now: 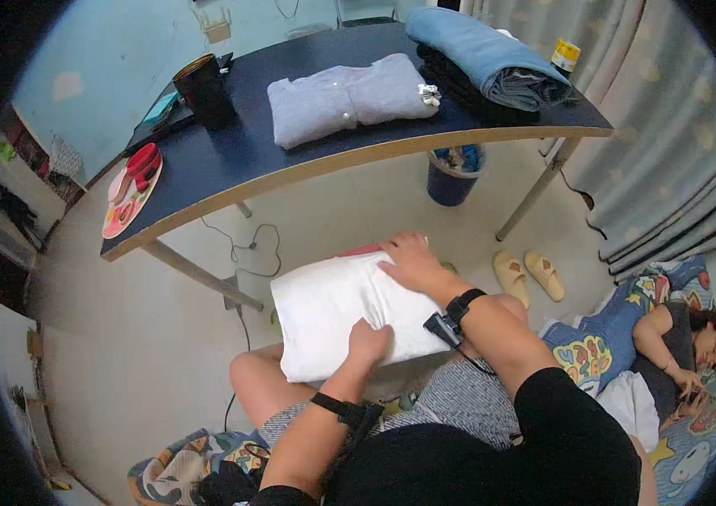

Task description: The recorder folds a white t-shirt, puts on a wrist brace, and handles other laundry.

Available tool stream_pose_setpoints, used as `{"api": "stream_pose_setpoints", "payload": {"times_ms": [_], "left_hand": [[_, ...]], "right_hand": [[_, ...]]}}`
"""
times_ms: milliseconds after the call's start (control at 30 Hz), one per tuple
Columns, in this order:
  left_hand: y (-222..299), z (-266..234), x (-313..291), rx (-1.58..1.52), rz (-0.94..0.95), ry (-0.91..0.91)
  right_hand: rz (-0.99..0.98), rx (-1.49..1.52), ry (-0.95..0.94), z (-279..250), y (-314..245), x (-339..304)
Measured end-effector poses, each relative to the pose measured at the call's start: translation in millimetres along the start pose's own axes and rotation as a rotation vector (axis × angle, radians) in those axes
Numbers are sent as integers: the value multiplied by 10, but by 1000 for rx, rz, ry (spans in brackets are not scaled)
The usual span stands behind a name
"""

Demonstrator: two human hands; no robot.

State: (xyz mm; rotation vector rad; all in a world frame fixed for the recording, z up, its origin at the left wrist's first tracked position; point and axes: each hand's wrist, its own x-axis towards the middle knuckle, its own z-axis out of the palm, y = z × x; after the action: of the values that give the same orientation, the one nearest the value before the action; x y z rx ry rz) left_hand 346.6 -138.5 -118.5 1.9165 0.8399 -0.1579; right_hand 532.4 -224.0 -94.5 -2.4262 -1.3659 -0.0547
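Note:
A folded white cloth (320, 308), thick and possibly a garment, lies across my lap. A strip of red fabric (361, 250) shows at its far edge. My left hand (370, 342) is closed on the near middle of the cloth, where creases run up from it; its fingertips are hidden. Flat on the cloth's far right corner rests my right hand (415, 263), fingers stretched toward the edge. Both wrists wear black straps, and a small dark device hangs at the right one.
Ahead stands a dark-topped table (244, 156) with a folded lavender cardigan (349, 101), rolled jeans (493, 59) and a black container (204, 91). Beneath are a bin (455, 174) and a cable (241, 337). Yellow slippers (526, 277) and a person lying down (670, 337) are at right.

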Motion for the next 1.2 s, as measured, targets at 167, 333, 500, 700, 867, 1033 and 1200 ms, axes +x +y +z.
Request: {"api": "stream_pose_setpoints", "payload": {"times_ms": [167, 333, 500, 700, 867, 1033, 1200], "left_hand": [[217, -13, -152, -37, -17, -56], [400, 190, -206, -263, 67, -157], [303, 661, 32, -287, 67, -178], [421, 581, -78, -351, 125, -116], [395, 546, -71, -279, 170, -86], [429, 332, -219, -133, 232, 13], [325, -109, -333, -206, 185, 77]], "right_hand": [[62, 48, 30, 11, 223, -61], [187, 158, -73, -260, 318, 39], [375, 317, -61, -255, 713, -3], [292, 275, -59, -211, 663, -86], [288, 352, -46, -295, 477, -9], [322, 470, -18, -359, 326, 71], [261, 392, -6, -283, -111, 281]]}}
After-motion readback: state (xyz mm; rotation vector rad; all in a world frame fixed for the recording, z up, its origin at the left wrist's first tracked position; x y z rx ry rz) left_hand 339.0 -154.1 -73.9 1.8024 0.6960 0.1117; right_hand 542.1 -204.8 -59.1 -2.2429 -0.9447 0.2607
